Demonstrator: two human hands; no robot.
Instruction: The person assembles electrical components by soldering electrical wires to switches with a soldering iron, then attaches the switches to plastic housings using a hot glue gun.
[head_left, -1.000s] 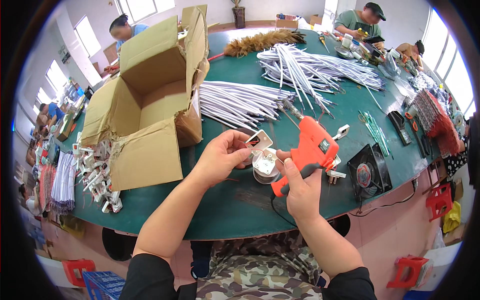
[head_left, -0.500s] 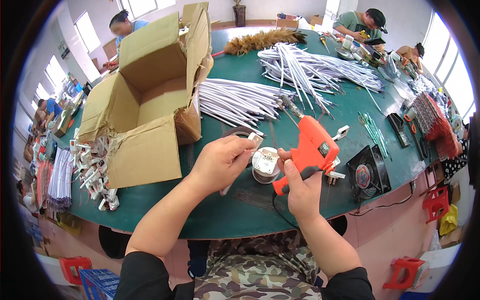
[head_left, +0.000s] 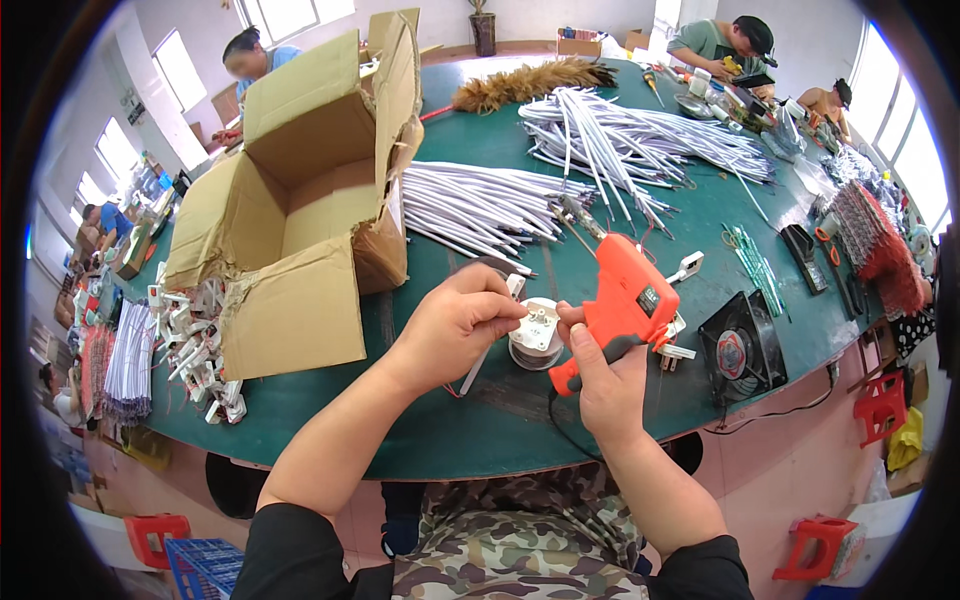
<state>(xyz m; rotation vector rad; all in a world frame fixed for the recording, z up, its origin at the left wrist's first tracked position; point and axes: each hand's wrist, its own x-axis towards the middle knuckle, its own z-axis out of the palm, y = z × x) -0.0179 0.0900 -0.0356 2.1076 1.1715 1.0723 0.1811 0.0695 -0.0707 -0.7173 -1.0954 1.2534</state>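
My right hand is wrapped round the handle of an orange soldering gun, whose metal tip points up and away from me. Thumb and forefinger of that hand come close to a small white square plastic part, which sits over a white spool. From the left, my left hand is closed with fingertips pinched at the part's edge. A narrow white plastic piece with a bit of red wire shows under that hand; its middle is hidden. Whatever lies between the left fingertips is too small to make out.
An open cardboard box stands left, beside piled white plastic parts. Bundled white cables lie ahead, with a feather duster beyond. A black fan, green wires and scissors lie right. Co-workers sit around.
My left hand has moved slightly right, its fingertips now at the white square part. The white piece under it is more covered. My right hand and the soldering gun have barely moved.
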